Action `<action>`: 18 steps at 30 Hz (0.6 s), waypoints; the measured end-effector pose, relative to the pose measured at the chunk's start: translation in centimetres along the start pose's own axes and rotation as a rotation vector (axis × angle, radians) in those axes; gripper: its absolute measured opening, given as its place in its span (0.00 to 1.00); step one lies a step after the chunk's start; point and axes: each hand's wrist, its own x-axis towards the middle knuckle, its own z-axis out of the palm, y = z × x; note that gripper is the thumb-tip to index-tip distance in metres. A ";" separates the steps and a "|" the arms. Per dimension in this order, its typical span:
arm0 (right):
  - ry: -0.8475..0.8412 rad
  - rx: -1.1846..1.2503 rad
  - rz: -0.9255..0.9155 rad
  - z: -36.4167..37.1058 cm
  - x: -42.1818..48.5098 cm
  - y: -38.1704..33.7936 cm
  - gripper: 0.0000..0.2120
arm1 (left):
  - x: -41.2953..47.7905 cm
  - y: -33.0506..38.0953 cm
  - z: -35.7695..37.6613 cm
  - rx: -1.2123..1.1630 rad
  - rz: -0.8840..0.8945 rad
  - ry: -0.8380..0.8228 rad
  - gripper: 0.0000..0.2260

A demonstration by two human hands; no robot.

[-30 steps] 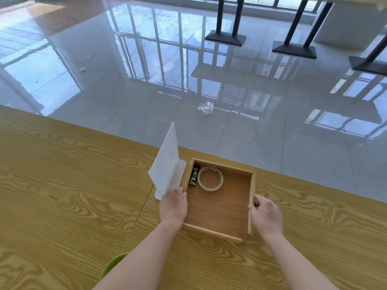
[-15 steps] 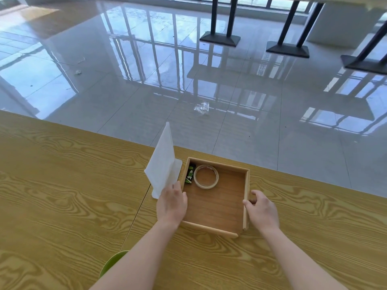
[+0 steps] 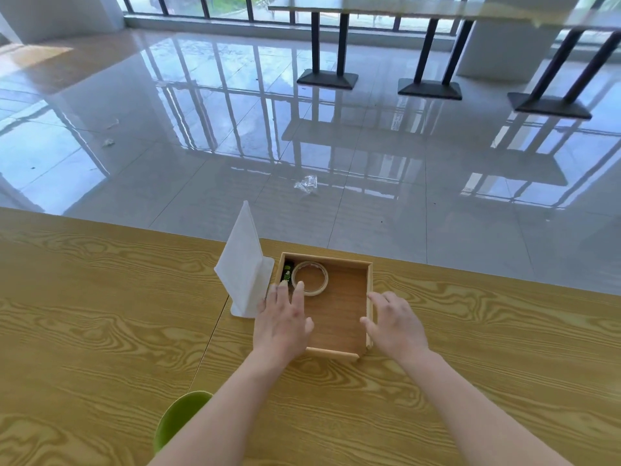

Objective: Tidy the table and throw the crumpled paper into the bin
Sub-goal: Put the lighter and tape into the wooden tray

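Though shallow, square wooden tray (image 3: 369,290)

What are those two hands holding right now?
Nothing. The left hand and right hand are spread open over the tray, fingers not closed on it.

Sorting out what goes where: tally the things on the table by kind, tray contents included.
Wooden tray: 1
Tape roll: 1
Small black and green item, too small to identify: 1
White sign stand: 1
Green round thing at the near edge, partly hidden: 1
Total: 5
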 end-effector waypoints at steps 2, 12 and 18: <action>-0.008 -0.024 -0.025 -0.8 -0.8 0.1 0.26 | -0.4 1.4 -0.5 0.008 0.008 -0.026 0.34; 0.053 -0.071 -0.027 -5.9 -4.9 4.0 0.28 | -3.1 9.3 -2.8 -0.015 0.101 0.027 0.35; 0.097 -0.084 0.032 -8.9 -7.6 5.2 0.29 | -4.5 11.9 -4.5 -0.037 0.192 0.036 0.35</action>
